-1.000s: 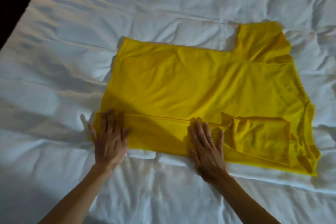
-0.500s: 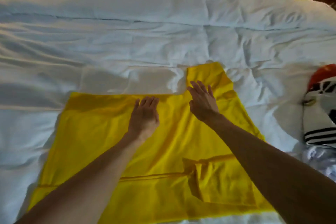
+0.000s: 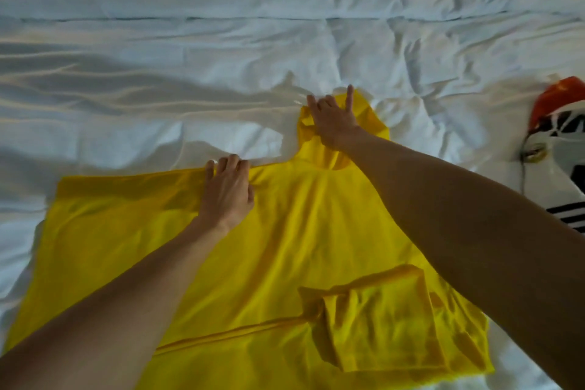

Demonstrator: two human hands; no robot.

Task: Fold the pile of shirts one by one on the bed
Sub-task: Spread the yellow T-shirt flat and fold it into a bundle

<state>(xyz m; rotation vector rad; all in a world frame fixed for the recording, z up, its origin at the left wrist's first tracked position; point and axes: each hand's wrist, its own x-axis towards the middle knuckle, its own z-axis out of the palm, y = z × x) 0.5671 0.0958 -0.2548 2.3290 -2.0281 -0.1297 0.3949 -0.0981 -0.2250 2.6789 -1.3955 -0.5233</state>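
A yellow shirt (image 3: 285, 256) lies spread on the white bed (image 3: 221, 73), its near side folded over with one sleeve tucked at the lower right. My left hand (image 3: 228, 193) grips the shirt's far edge, fingers curled over the fabric. My right hand (image 3: 332, 120) reaches further out and pinches the far sleeve, which is bunched and lifting under it, with the index and little fingers sticking up.
A pile of other shirts (image 3: 557, 149), red, white and black-striped, lies at the right edge of the bed. Pillows run along the top of the view. Rumpled white bedding surrounds the yellow shirt on the left and far sides.
Both hands have moved from the shirt's near folded edge to its far edge. They now take hold of the far edge and far sleeve, and the sleeve has bunched up.
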